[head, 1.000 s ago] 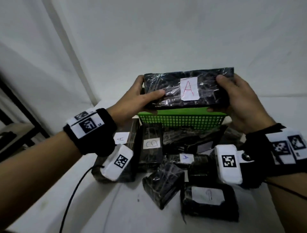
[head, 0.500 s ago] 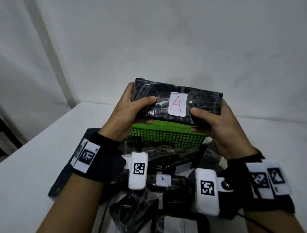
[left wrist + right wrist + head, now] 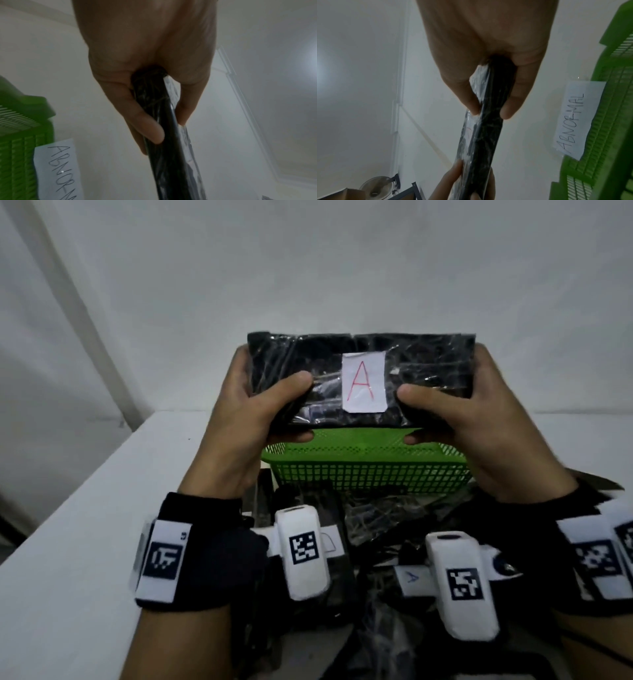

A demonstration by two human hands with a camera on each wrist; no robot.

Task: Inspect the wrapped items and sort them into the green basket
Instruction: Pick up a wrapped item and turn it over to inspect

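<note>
A white wall stands behind the white counter. My left hand and my right hand each hold one end of a black wrapped pack, thumbs on top, fingers curled under. It is up in the air, just above the green basket. I am looking at its paper label with a red A. The basket's tag says ABNORMAL. More wrapped packs lie near me. Next I think I must choose if this one goes in

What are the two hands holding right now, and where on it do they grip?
Both hold one flat black plastic-wrapped package labelled A: the left hand grips its left end, the right hand its right end, thumbs on the labelled face.
</note>
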